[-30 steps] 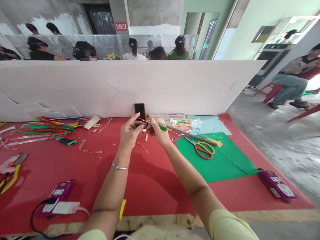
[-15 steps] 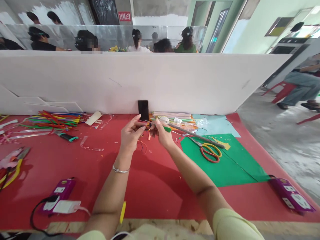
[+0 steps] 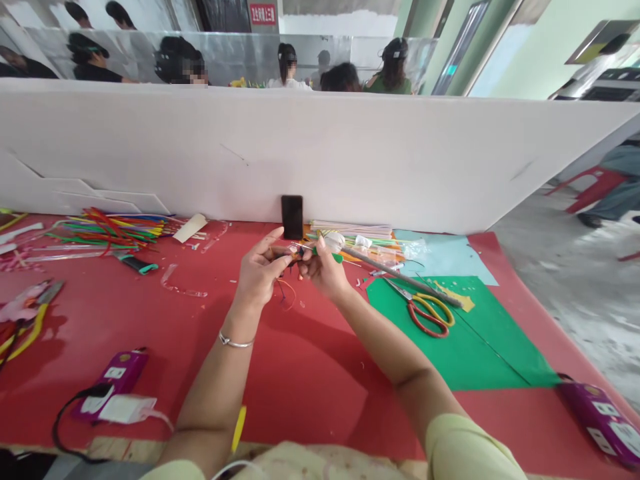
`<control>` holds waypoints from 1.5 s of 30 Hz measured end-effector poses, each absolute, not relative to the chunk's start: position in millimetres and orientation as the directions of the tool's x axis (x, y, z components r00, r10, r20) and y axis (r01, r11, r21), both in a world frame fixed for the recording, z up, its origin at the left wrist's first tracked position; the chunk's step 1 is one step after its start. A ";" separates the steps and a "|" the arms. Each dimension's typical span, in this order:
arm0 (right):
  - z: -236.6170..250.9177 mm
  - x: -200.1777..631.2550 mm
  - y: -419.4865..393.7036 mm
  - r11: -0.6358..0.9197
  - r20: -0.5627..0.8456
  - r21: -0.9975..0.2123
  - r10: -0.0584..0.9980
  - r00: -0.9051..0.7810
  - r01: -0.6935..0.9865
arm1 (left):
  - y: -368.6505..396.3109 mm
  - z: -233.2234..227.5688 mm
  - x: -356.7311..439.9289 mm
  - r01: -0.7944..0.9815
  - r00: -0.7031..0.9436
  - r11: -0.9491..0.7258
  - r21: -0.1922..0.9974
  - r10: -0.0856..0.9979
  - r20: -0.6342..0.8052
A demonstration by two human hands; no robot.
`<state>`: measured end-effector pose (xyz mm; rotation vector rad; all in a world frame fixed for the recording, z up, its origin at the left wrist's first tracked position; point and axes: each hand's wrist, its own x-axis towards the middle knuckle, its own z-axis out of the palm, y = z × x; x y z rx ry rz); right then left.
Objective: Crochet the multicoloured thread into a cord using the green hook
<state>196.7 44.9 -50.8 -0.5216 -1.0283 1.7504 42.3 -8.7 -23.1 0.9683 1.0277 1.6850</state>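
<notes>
over the far middle of the red counter [image 3: 305, 373], the right hand [image 3: 327, 272] grips a green-handled tool [image 3: 338, 257]; just left, the left hand [image 3: 257, 272] pinches a small, mostly hidden piece [image 3: 297, 252]. scissors [image 3: 431, 311] lie to the right.

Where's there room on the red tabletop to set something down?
Nearly bare: between the two bare forearms; between the left forearm and the purple oblong socket block. Crowded: back left, with multicoloured thin strips; beyond the bare right hand.

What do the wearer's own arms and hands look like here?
Both the left hand and right hand are ungloved. A thin silver-coloured bangle circles the left wrist; none shows on the right. The sleeves are short, pale yellow.
</notes>
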 end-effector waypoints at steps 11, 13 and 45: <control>-57.5 198.2 49.9 -0.056 0.160 -0.891 0.890 -0.427 -0.451 | -7.2 -27.5 44.9 -0.243 -0.305 -0.308 0.920 0.924 0.229; -59.5 199.7 50.3 -0.019 0.180 -0.903 0.891 -0.417 -0.430 | -8.1 -26.3 43.6 -0.250 -0.284 -0.287 0.925 0.935 0.213; -66.0 197.1 36.2 0.398 0.464 -0.875 0.851 -0.245 -0.275 | -11.0 -26.0 44.3 -0.272 -0.237 -0.176 0.946 0.965 0.111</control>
